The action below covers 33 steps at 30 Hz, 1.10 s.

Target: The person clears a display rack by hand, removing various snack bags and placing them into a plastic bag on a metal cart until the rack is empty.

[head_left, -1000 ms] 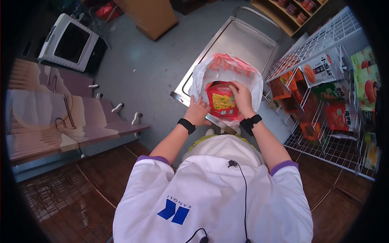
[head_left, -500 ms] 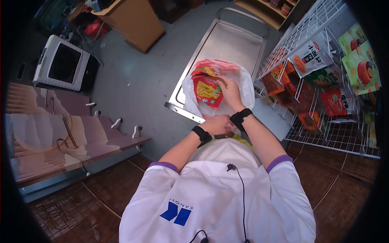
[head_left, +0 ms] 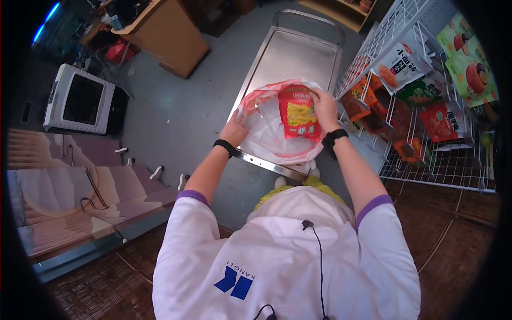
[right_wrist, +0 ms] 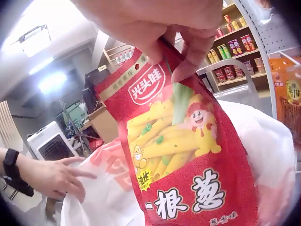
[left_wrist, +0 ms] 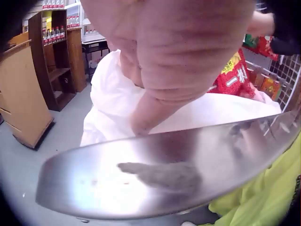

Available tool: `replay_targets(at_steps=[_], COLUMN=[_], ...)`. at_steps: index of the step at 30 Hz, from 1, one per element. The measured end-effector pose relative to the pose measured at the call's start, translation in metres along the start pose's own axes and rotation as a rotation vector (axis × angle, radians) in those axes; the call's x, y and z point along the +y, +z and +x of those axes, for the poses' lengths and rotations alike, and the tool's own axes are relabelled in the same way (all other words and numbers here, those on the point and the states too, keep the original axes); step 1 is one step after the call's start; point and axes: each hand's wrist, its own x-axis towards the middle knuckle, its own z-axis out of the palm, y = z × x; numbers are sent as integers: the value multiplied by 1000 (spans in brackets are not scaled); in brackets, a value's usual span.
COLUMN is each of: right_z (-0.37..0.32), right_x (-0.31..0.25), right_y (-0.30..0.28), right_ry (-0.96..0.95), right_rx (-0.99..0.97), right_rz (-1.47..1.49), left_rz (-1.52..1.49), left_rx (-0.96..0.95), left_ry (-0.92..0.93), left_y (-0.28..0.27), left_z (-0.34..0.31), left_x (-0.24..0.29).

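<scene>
At the right side of an open white and red plastic bag [head_left: 261, 125], my right hand [head_left: 324, 109] pinches the upper edge of a red snack packet [head_left: 298, 113]. The right wrist view shows the packet [right_wrist: 183, 141] upright, its front printed with yellow sticks and a cartoon figure. My left hand [head_left: 236, 130] grips the bag's left rim, thumb on the outer side in the left wrist view and fingers [right_wrist: 77, 181] reaching over the edge in the right wrist view. The bag stands on the near end of a steel cart [head_left: 298, 56].
On the right is a white wire rack [head_left: 437, 173] hung with snack packets. A folding lounger [head_left: 96, 186] lies at the left, below a white and black appliance [head_left: 82, 101]. Behind stand a wooden cabinet [head_left: 165, 40] and a shelf [head_left: 341, 13]. The cart's steel edge [left_wrist: 155, 174] is close below my left hand.
My left hand went from beside the packet to the bag's near side, then out to its left rim. The red packet, tilted in my right hand half a second ago, now stands at the bag's right.
</scene>
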Motion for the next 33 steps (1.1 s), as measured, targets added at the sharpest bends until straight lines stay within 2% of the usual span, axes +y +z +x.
replay_targets(at_steps=[2,7,11,13,15,18,22,24,25,27,28,29,30,31,33], right_z=[15,20,-28,-54,-75,-88,-87,-89,-91,-94,-94,-94,-93,-90,-84], right_x=[-10,-18,-31,-26,-22,-24,-29,-23,-23,-27,-29,-32,-35,-39,-47], right_y=[-9,12,21,27,24,16,8,11,10,10,13,17,22,28,40], right_ry=[-75,-186,-154,-157,-86,-88,-133,-125,-123,-92,-93,-94,-96,-99,-182], right_rx=[91,94,-120,-173,-545,-594,-547,-605,-602,-635,-636,-549,-461,-461,-380], right_rz=[9,129,194,222,203,164,196,210,209,232,234,244,255,259,381], left_rz=[-56,-165,-364,-428,-459,-698,-718,-834,-834,-1434,-1334,-1331,-1165,-1000,-924], left_rx=[54,189,109,197,247,333,323,490,491,398,542,542,485,429,461], left_ry=[-7,-115,-227,-303,-324,-351,-378,-532,-528,-793,-725,-729,-710,-687,-704], left_y=[-9,-24,-30,-26,-14,-7,-15,-18,-29,-47,-33,-30,-30,-28,-19], left_z=[6,0,-8,-15,-23,-33,-52,-61,-64,-72,-70,-69,-69,-68,-63], left_x=[16,53,78,89,98,105,97,92,87,80,81,80,78,78,80])
